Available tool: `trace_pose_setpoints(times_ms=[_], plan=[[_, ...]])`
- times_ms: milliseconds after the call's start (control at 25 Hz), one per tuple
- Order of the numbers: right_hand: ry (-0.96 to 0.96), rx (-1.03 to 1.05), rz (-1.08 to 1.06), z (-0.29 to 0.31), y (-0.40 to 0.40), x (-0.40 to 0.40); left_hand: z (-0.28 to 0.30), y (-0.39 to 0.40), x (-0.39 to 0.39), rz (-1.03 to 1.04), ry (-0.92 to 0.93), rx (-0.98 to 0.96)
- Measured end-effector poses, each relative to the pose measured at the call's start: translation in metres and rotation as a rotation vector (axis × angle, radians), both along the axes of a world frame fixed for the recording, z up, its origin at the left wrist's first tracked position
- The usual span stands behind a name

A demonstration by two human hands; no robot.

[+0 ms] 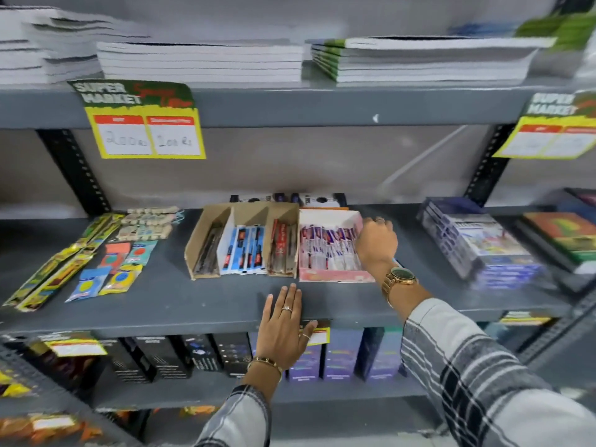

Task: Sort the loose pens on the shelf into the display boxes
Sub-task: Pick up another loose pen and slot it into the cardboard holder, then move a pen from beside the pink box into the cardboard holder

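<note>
A brown cardboard display box [206,233] with three slots stands on the grey middle shelf [200,301]; it holds dark pens, blue-and-white packed pens [245,250] and red packed pens [283,250]. To its right a pink-and-white box [332,276] is full of purple-and-white packed pens [325,250]. My right hand [375,240] rests at this box's right wall, fingers curled over the far corner; what it holds is hidden. My left hand [283,324] lies flat and open on the shelf's front edge, below the boxes.
Packets of erasers, sharpeners and pencils [96,256] lie at the shelf's left. Stacked books [477,243] sit at the right. Notebooks [200,61] fill the upper shelf, yellow price tags [145,124] hang from it, and dark boxes [167,356] line the lower shelf.
</note>
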State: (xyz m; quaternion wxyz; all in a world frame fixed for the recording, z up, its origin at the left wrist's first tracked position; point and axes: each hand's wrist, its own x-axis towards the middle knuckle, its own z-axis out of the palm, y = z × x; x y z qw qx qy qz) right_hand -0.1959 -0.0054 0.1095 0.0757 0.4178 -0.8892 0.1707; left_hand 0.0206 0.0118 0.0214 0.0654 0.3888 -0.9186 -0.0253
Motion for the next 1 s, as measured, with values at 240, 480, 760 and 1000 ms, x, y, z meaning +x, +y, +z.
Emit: trace_pose_setpoints(times_ms=[240, 480, 760, 1000], plan=[[-0.124, 0.028, -0.141, -0.017, 0.032, -0.052, -0.004, 0.01, -0.038, -0.039, -0.007, -0.041], [-0.287, 0.085, -0.159, -0.037, 0.035, -0.069, 0.001, 0.014, -0.045, -0.005, 0.014, 0.022], [-0.293, 0.129, -0.169, -0.049, 0.029, -0.074, -0.004, 0.012, -0.047, 0.004, 0.041, 0.025], [-0.344, 0.078, -0.187, -0.049, 0.026, -0.077, -0.006, 0.011, -0.048, 0.012, 0.06, -0.008]])
